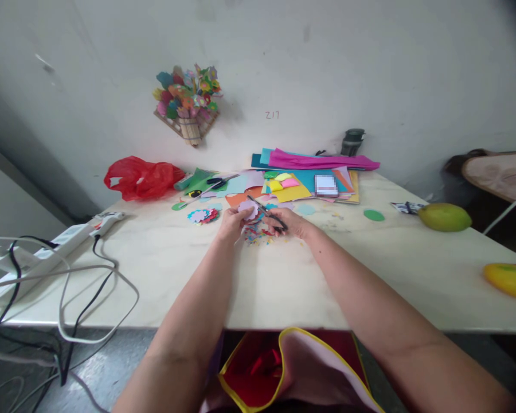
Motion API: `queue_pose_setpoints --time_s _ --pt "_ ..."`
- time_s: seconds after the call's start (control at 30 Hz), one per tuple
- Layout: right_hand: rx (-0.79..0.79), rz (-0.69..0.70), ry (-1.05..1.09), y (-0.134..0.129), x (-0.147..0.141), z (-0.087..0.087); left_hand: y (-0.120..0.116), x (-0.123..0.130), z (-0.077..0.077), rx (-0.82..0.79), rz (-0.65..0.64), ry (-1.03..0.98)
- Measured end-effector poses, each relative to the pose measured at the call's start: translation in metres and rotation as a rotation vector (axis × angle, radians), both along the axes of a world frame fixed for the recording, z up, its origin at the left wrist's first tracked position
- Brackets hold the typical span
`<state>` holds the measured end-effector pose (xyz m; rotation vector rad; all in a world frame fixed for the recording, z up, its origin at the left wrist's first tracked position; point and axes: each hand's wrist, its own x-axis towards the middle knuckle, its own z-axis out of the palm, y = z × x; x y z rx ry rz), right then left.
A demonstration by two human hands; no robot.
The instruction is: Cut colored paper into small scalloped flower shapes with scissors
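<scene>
My left hand (232, 223) pinches a lilac paper flower (249, 210) by its left edge. In my right hand (287, 221) is a pair of dark-handled scissors (264, 210), its blades pointing up and left beside the flower. Small coloured paper scraps (260, 236) lie scattered on the table under both hands. To the left of my left hand sits a small pile of cut paper flowers (203, 215) in blue, red and lilac. Pale blue paper circles (306, 210) lie just beyond my right hand.
Coloured paper sheets (301, 190) and rolled magenta paper (322, 159) lie at the back. A red plastic bag (141, 178) and a power strip (69, 240) with cables are at left. A green mango (445, 217) and a yellow mango (509, 280) rest at right.
</scene>
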<state>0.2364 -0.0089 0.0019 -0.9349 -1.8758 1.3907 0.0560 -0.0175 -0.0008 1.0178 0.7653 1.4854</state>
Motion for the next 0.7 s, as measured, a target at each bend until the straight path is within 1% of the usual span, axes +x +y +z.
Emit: queue_pose_setpoints --time_s 0.37,0.7 --pt "0.001 0.01 0.017 0.0017 -0.0004 -0.0016 0.0013 0.0007 -0.0008 -0.018 0.028 -0.043" --pt "-0.007 0.027 0.042 0.0002 -0.0007 -0.0008 0.0043 -0.0018 -0.0041 -0.001 0.009 -0.039"
